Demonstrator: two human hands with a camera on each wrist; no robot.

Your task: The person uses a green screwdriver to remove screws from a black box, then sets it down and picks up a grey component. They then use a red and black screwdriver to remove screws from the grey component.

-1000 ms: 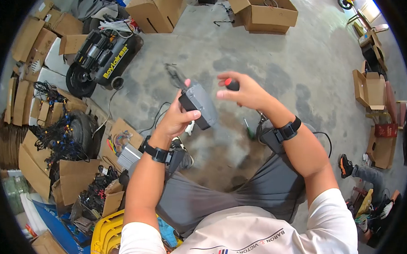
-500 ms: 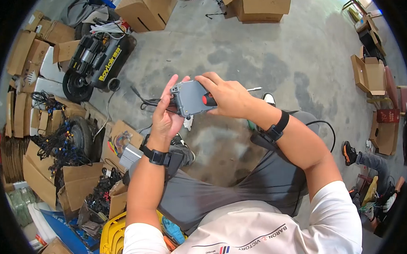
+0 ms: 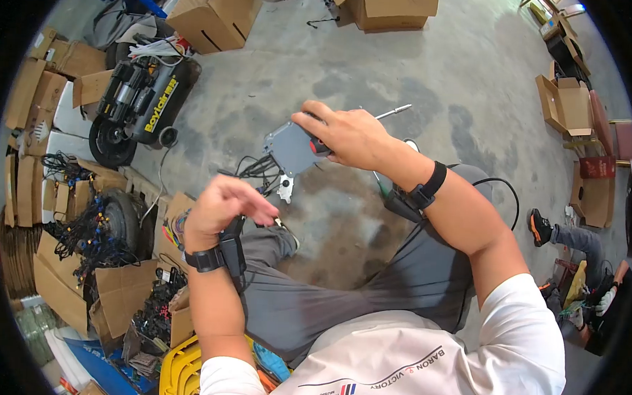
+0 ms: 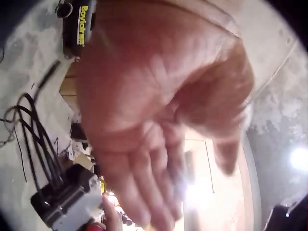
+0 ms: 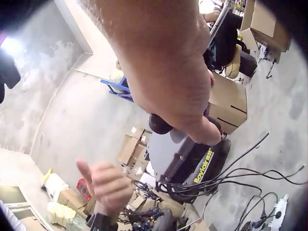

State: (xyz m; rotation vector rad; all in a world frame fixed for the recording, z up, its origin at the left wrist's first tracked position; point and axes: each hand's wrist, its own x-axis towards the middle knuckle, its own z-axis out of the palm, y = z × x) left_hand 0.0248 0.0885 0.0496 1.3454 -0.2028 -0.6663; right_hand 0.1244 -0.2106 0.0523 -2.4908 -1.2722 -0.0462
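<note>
In the head view, my right hand (image 3: 356, 136) grips a flat grey box (image 3: 292, 149) by its far right side. The same hand holds a screwdriver (image 3: 394, 111), its metal shaft sticking out past the back of the hand and its red-and-black handle end showing at the palm. Black cables (image 3: 258, 169) trail from the box's lower left side. Apart from the box, my left hand (image 3: 229, 205) is raised nearer my body with nothing in it. Its extended fingers and bare palm (image 4: 144, 86) fill the left wrist view.
Below the box is a small white bracket-like piece (image 3: 284, 189). A black air compressor (image 3: 149, 104) stands at the left, above cartons and tangled wires (image 3: 92, 217). Open cardboard boxes (image 3: 388, 10) stand at the far side. Another person's leg (image 3: 575, 238) shows at right.
My left hand has let go of the grey box and drawn back toward my body. The right hand, first holding only the screwdriver, now holds the box as well.
</note>
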